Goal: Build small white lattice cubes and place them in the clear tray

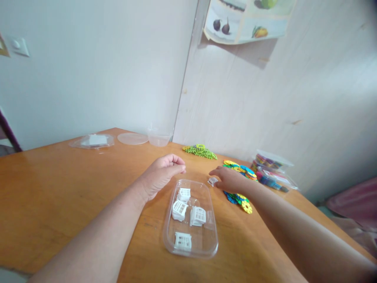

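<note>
My left hand (pixel 165 173) hovers above the far left corner of a clear plastic tray (pixel 214 236). Its fingers are curled with the tips pressed together; anything between them is too small to make out. To the right of the tray's far end, my right hand (pixel 228 179) reaches low over the table, thumb and index finger apart. A small white lattice piece (pixel 212 181) lies by those fingertips; a firm grip on it does not show. Inside the tray sit several stacks of similar white window-shaped pieces (pixel 198 216), one stack (pixel 183 240) close to the near end.
Colourful flower discs (pixel 246 206) are heaped beside my right forearm. Green pieces (pixel 202 151) lie near the wall. Clear boxes of coloured items (pixel 273 173) stand at right. A clear tub (pixel 159 138), round lid (pixel 133 138) and clear packaging (pixel 97 140) line the back.
</note>
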A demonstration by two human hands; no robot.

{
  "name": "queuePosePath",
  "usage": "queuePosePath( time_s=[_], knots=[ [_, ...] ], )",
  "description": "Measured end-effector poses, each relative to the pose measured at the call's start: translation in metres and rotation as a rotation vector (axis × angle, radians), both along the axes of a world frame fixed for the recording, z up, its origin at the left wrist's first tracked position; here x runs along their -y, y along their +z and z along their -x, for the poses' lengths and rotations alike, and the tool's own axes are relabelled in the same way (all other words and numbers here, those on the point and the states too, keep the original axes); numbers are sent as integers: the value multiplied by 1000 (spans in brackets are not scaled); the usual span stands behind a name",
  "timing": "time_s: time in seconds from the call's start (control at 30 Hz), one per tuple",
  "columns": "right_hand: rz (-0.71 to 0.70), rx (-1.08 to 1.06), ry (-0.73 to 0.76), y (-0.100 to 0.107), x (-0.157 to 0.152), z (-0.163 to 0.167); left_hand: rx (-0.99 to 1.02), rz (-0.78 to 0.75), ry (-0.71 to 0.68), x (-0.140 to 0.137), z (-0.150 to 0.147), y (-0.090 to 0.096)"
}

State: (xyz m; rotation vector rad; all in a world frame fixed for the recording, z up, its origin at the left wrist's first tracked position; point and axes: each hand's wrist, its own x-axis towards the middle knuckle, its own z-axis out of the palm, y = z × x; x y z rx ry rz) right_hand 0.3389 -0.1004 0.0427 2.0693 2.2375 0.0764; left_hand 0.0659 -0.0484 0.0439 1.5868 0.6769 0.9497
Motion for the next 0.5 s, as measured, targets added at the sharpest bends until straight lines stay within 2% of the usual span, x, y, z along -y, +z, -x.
queuePosePath(
  time_s=[0.13,0.33,0.5],
  knots=[
    [24,-39,-35,-1,-4,-2,-2,2,-1,0,0,0],
    [-12,-76,-32,4,1,0,-9,7,-15,1,0,1],
    [-138,-149,13,14,10,8,0,23,-30,2,0,2]
  ],
)
